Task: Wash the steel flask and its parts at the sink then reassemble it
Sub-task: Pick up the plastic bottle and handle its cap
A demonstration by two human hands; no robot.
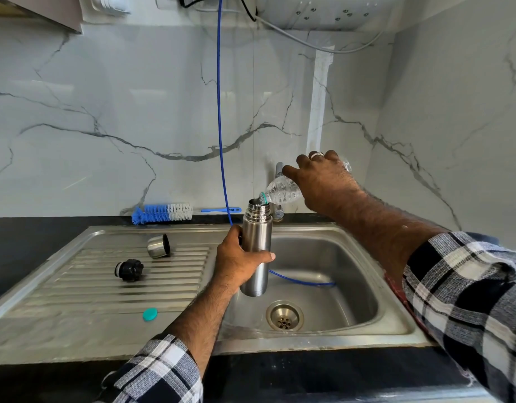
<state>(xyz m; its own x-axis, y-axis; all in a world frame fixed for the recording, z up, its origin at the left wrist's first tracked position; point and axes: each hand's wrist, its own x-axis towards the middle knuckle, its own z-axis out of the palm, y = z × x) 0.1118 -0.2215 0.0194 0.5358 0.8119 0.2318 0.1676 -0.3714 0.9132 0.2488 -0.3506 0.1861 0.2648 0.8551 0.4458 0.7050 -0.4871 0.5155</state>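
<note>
Counter (33,245): black, runs behind and in front of the steel sink unit.

Drainboard (76,324): ribbed steel, left of the basin. Three loose parts lie on it, well apart from one another.
- Stopper (129,269): black, on its side on the ribs.
- Cup (159,246): steel flask cap with dark lining, on its side, behind and right of the stopper.
- Cap (150,314): small teal disc, flat on the smooth front part of the board.

Brush (162,212): blue and white bristles, thin blue handle, lying along the back ledge against the marble wall. Any marking on the handle is too small to read.

Tube (219,112): thin, blue, hangs down the wall and curls into the basin.

Left hand (236,261): fingers and thumb wrapped round the middle of the flask.

Flask (256,245): steel, upright, mouth open, held above the left part of the basin. No brand or writing can be made out on it.

Basin (352,286): steel, round drain (284,316) at the front.

Bottle (281,191): clear ribbed plastic, tilted with its teal-ringed neck at the flask mouth. No label visible.

Right hand (320,181): grips the bottle from above, ring on one finger.

Tap (278,193): mostly hidden behind the bottle.

Sleeves: black-and-white check.
</note>
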